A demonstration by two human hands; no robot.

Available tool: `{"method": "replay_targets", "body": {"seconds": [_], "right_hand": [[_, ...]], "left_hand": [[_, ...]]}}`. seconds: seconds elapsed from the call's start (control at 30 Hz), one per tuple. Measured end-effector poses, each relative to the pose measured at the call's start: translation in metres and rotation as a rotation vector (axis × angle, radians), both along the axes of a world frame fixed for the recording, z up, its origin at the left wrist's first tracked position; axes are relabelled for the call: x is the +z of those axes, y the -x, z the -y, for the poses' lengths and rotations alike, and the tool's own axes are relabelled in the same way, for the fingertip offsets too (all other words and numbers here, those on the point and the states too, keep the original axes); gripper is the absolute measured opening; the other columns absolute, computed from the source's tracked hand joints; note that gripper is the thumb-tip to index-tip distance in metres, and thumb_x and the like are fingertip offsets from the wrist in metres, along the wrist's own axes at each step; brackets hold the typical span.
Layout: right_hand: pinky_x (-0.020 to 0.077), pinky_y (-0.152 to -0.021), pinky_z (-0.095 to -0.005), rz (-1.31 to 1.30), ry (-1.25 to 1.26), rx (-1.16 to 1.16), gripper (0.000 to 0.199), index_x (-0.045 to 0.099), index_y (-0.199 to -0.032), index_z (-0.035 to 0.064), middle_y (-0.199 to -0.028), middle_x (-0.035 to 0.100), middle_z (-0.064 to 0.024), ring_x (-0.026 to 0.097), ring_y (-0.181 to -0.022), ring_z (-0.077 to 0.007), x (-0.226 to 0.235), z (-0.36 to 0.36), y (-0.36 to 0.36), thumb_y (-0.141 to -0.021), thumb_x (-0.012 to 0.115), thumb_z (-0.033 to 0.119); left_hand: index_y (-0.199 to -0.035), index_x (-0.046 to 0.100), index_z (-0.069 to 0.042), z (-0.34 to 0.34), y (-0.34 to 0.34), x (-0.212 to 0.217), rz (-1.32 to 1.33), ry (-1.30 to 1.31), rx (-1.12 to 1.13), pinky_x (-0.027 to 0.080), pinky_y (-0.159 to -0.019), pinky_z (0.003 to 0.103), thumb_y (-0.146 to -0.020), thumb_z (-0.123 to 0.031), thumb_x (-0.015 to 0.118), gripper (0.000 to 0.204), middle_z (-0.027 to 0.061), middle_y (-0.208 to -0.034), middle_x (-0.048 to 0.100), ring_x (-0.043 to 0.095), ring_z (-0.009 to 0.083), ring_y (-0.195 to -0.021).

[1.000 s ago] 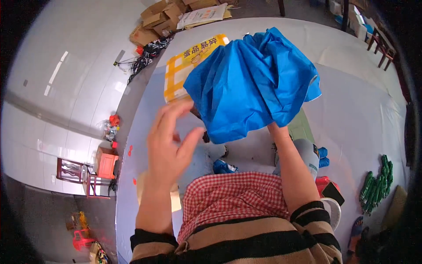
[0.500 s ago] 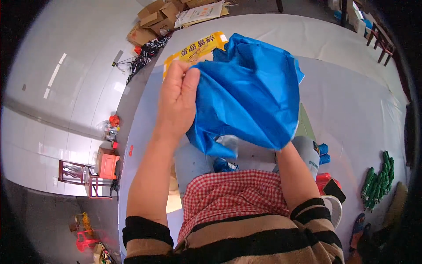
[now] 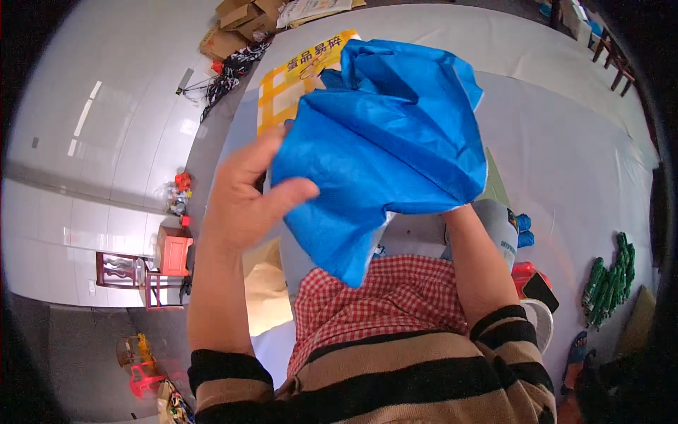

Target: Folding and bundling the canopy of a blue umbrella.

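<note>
A crumpled, shiny blue piece of cloth or bag, its exact kind unclear, is raised in front of me over my lap. My left hand is at its left edge, thumb stretched out in front and fingers apart; the fingertips reach the edge. My right forearm comes up from below and disappears at the wrist behind or inside the blue material, so that hand's fingers are hidden. Beneath lies a red-and-white checked apron across my lap.
Beyond the blue piece lies a yellow-and-white printed sheet or box. At right are a phone on something red, rolled blue bundles and green bundles. Cardboard boxes stand at the far left, brown paper near my left arm.
My left hand has loosened from the blue piece's upper left edge and moved down and left, thumb spreading. The blue piece has shifted left, its lower corner hanging further down.
</note>
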State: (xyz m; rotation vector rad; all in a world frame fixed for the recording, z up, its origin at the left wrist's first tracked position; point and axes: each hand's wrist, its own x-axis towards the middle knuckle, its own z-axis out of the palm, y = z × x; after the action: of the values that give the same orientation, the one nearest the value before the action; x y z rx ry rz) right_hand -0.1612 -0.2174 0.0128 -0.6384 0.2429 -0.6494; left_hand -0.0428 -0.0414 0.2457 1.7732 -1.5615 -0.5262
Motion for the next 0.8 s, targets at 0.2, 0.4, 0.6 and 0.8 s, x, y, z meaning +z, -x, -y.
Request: {"method": "replay_targets", "body": {"seconds": [0.2,0.4,0.6,0.8], "right_hand": [[0.0385,-0.103,-0.0382,-0.186,0.593,-0.161,0.063,0.026,-0.142,0.0057,-0.141,0.035,-0.0159,0.042,-0.124,-0.0270,-0.023,0.008,-0.008,-0.091,0.056,0.028],[0.0443,-0.093,-0.0406,-0.140,0.359,-0.313,0.049,0.042,-0.129,0.0014,-0.127,0.050,-0.0159,0.051,-0.112,-0.0270,-0.073,0.038,-0.013,-0.085,0.058,0.015],[0.0439,-0.092,-0.0368,-0.200,0.800,-0.644,0.038,0.047,-0.121,0.0013,-0.123,0.053,-0.0134,0.053,-0.109,-0.0266,-0.012,0.032,0.001,-0.083,0.051,-0.001],[0.0368,-0.102,-0.0381,-0.158,0.714,-0.622,0.068,0.016,-0.143,0.0072,-0.139,0.035,-0.0132,0.042,-0.122,-0.0265,-0.009,0.025,-0.003,-0.089,0.056,0.016]], "left_hand": [[-0.074,0.050,-0.007,0.000,-0.009,-0.018,0.430,0.470,0.246,0.033,-0.049,0.022,-0.085,-0.017,0.066,0.021,-0.0026,-0.063,0.049,0.039,0.0040,-0.056],[-0.074,0.051,-0.003,-0.067,-0.024,-0.025,0.176,-0.110,0.346,0.035,-0.055,0.022,-0.081,-0.009,0.064,0.016,-0.0023,-0.070,0.048,0.043,0.0054,-0.065],[-0.095,0.055,-0.004,-0.132,-0.073,-0.022,0.408,-0.502,0.452,0.043,-0.062,0.024,-0.081,-0.010,0.064,0.017,0.0011,-0.079,0.055,0.052,0.0092,-0.070],[-0.124,0.043,-0.010,-0.060,-0.037,-0.023,-0.152,0.061,0.601,0.046,-0.076,0.027,-0.087,-0.015,0.060,0.041,0.0088,-0.110,0.056,0.056,0.0156,-0.090]]}}
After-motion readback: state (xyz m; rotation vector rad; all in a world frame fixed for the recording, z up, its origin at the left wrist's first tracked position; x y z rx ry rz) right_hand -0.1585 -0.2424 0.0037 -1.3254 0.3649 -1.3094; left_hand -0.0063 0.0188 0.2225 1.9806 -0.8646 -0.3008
